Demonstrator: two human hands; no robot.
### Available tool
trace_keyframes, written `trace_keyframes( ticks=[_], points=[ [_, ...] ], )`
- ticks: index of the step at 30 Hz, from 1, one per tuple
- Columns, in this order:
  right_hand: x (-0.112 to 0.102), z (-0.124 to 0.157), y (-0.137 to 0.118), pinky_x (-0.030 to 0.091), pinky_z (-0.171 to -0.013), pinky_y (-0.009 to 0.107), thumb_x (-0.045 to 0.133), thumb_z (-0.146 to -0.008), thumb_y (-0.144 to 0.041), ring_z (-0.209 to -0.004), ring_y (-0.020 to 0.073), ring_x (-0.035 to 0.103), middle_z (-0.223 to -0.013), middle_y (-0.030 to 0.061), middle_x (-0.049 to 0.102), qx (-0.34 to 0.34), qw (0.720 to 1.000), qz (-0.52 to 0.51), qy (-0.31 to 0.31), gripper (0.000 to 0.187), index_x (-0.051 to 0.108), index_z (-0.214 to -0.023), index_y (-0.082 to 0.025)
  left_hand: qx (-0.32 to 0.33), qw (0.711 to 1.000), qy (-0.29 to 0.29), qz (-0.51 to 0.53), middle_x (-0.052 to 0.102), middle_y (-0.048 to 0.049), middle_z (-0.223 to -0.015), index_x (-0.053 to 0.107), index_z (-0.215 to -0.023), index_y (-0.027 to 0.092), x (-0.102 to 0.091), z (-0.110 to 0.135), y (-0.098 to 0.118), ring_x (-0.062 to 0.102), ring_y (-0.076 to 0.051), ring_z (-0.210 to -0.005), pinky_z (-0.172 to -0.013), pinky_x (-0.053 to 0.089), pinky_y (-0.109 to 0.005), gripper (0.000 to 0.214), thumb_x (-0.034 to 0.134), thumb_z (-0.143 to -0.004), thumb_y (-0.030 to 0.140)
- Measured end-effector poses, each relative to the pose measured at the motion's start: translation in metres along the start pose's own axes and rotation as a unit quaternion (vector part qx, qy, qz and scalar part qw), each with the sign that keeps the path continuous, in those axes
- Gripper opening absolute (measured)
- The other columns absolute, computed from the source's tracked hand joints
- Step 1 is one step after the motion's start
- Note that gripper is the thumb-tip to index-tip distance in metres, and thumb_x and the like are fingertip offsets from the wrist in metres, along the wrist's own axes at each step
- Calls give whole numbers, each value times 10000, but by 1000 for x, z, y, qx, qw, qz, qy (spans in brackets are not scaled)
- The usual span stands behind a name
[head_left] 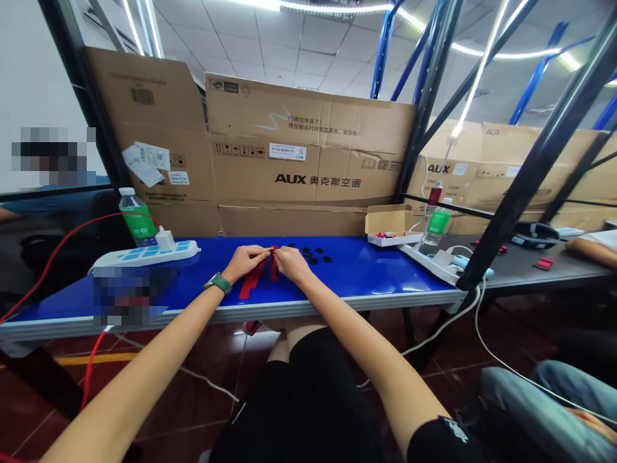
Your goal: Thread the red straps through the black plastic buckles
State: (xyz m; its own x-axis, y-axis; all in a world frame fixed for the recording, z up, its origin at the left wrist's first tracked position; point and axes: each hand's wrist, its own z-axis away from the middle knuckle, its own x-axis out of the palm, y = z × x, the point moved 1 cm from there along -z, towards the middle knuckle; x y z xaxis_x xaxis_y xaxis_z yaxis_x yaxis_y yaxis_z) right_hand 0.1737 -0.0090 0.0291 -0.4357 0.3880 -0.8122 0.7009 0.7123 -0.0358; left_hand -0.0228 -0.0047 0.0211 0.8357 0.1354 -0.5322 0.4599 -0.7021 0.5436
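Note:
Both my hands meet over the blue tabletop, pinching a red fabric strap between them. My left hand, with a green-banded watch on its wrist, is closed on the strap's upper part. Close beside it, my right hand also has its fingers closed at the strap, where a small dark piece shows between the fingertips; its kind is too small to make out. Two lengths of the strap hang down toward the table's front edge. Several small black plastic pieces lie just beyond my right hand.
A white power strip and a green-labelled bottle stand on the left. At right are a small open carton, another bottle and a second power strip. Large cardboard sheets back the table. People sit on both sides.

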Motion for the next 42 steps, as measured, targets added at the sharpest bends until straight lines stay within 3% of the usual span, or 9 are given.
trace_keyframes(
  ticks=[5,12,18,22,25,29,37,39,42],
  points=[
    [4,0,1,455,-754,294,471,-999,-171,-818,233,677,-968,174,728,14,999,28,-7,248,714,-980,-124,20,999,-16,-41,783,-81,-1079,824,-954,227,2,0,6,720,-261,-996,-957,535,-371,398,595,-911,549],
    [2,-1,6,426,-760,251,517,-1034,-312,-838,191,660,-937,111,729,42,998,-18,44,243,695,-943,-173,-54,996,23,62,784,-129,-1036,797,-988,154,-4,-5,5,710,-286,-1009,-970,539,-416,547,617,-856,653],
    [0,0,13,416,-787,248,527,-1034,-294,-860,179,650,-946,99,720,6,998,-50,34,233,707,-957,-168,-58,994,18,90,773,-96,-922,741,-879,155,0,-1,-2,714,-236,-864,-868,572,-372,407,796,-726,529],
    [1,0,11,426,-816,251,536,-1012,-202,-883,181,654,-963,107,723,-33,993,-114,11,189,715,-968,-160,-43,998,21,36,746,-61,-816,705,-789,170,-1,1,5,690,-214,-788,-811,561,-342,263,730,-769,431],
    [4,-3,9,441,-838,251,535,-1000,-193,-880,174,657,-943,83,731,-4,981,-189,33,188,714,-944,-174,-33,999,18,-3,735,-38,-810,678,-846,191,-3,1,9,679,-203,-769,-783,545,-316,162,634,-807,343],
    [12,-5,11,488,-785,238,597,-970,-358,-798,149,669,-853,12,729,98,933,-343,44,173,687,-959,-210,-11,998,4,-59,721,-17,-852,637,-938,217,-2,1,11,675,-196,-827,-792,506,-285,160,511,-843,244],
    [14,-2,14,517,-672,226,834,-717,-432,-687,117,641,-789,-23,696,192,782,-593,-10,414,620,-979,-193,60,994,-3,-90,642,-64,-939,636,-913,195,1,-3,20,594,-212,-887,-854,476,-328,162,483,-861,209],
    [11,-1,12,506,-653,217,832,-707,-459,-682,112,626,-788,-23,686,189,766,-614,-18,439,625,-986,-190,66,994,-2,-84,622,-69,-931,643,-902,193,0,-4,22,582,-217,-891,-856,478,-337,159,490,-864,215],
    [8,-1,11,480,-649,200,852,-667,-438,-713,111,612,-804,-15,681,167,774,-611,-8,445,641,-961,-178,66,995,-4,-72,610,-66,-920,643,-903,191,-1,-4,19,579,-212,-882,-843,480,-333,155,495,-866,217]
  ],
)
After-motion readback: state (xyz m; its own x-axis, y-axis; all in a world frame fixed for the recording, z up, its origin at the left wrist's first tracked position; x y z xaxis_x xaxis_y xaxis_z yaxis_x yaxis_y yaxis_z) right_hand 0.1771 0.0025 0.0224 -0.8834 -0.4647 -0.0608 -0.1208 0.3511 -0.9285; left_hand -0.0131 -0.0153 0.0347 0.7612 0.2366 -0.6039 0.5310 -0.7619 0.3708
